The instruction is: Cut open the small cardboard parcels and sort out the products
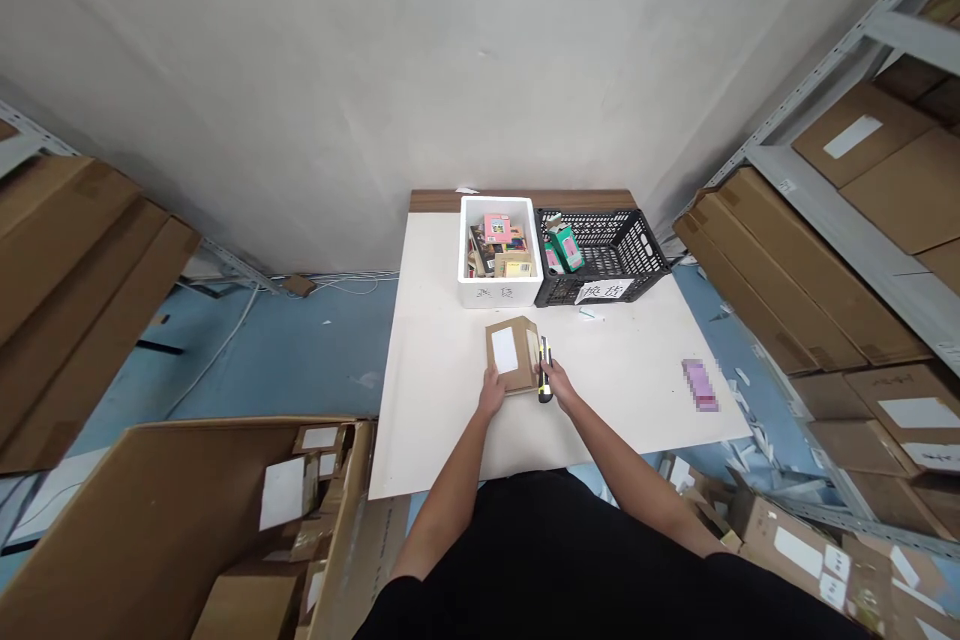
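Note:
A small cardboard box [519,375] with a white label lies near the middle of the white table. My left hand [492,392] grips its near left corner, fingers partly hidden by the box. In my right hand [558,384] is a black and yellow utility knife [545,388], held at the box's right side. Whether the blade touches the cardboard is too small to tell. Behind the box stand a white foam box [499,295] holding books and small packets, and a black plastic crate [637,290] with green and pink packs inside.
A pixelated purple item [700,384] lies at the table's right. To my left stands a large open carton [187,460] filled with parcels. Shelves [847,210] of boxes rise at the right, more boxes [67,290] at the left. Parcels [795,545] and scraps litter the floor at right.

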